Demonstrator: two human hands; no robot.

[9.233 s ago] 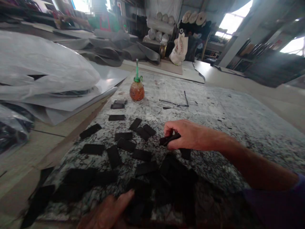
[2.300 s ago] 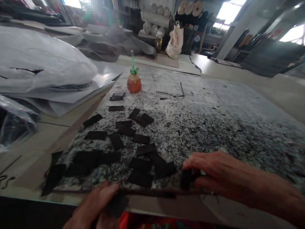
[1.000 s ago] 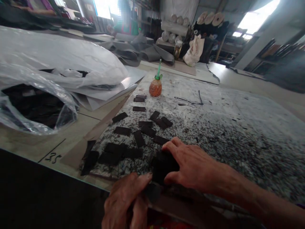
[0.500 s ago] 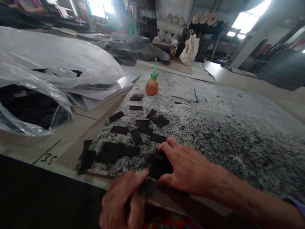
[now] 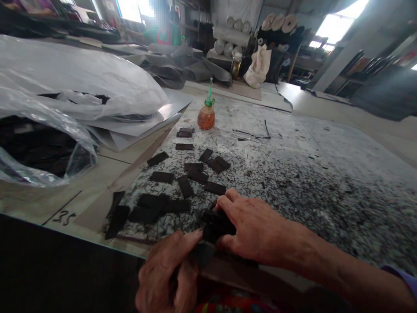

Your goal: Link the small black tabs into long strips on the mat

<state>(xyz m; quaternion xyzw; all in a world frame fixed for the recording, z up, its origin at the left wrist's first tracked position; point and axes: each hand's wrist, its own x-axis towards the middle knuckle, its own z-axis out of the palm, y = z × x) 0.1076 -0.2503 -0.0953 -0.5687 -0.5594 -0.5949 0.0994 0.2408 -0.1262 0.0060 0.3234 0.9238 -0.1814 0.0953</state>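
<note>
At the board's front edge, my left hand [image 5: 171,269] is closed, its fingers curled, with the end of a dark piece of material [image 5: 203,252] at its fingertips. Just right of it, my right hand [image 5: 252,224] curves its fingers and thumb around a small black bundle [image 5: 217,222]. The bundle looks like pieces of the same black material, but the palm hides much of it. Several flat black rectangular pieces [image 5: 185,187] lie scattered beyond my hands. A darker overlapping group [image 5: 150,208] lies to the left, near the board's edge.
The pale board [image 5: 254,113] is littered with black scraps and thread ends. A round orange bottle [image 5: 206,118] with a green spout stands farther back, near a pair of glasses [image 5: 252,134]. Plastic bags [image 5: 81,69] fill the left. A person [image 5: 163,32] is in the background.
The black bundle under my right hand has tipped slightly and now shows a shinier face. Both hands stay in nearly the same place; the view has shifted a little.
</note>
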